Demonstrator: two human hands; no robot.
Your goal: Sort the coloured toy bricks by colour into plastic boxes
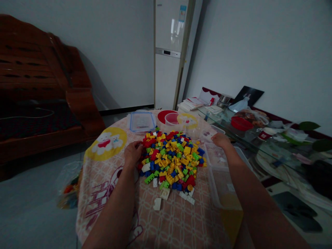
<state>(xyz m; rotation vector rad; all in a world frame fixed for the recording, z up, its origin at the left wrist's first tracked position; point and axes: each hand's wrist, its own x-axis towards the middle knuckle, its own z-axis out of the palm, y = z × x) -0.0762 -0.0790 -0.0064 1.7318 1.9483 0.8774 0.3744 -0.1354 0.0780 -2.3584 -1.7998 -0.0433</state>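
A large heap of toy building bricks (pixel 172 160) in yellow, red, blue, green and white lies mid-table. My left hand (pixel 133 152) is at the heap's left edge, its fingers curled in against the bricks; whatever is between them is hidden. To the right of the heap, my right hand (pixel 220 140) is closed above the far end of a clear plastic container (pixel 212 183). Too little shows to tell whether it grips the rim or a small piece. Several white bricks (pixel 187 198) lie loose at the heap's near side.
A patterned cloth (pixel 166 228) covers the round table. Farther back are a blue-edged clear lid (pixel 142 121) and a round clear tub (pixel 171 119). A cluttered glass shelf (pixel 249 138) stands to the right. A bag of colourful pieces (pixel 68 190) sits on the floor at left.
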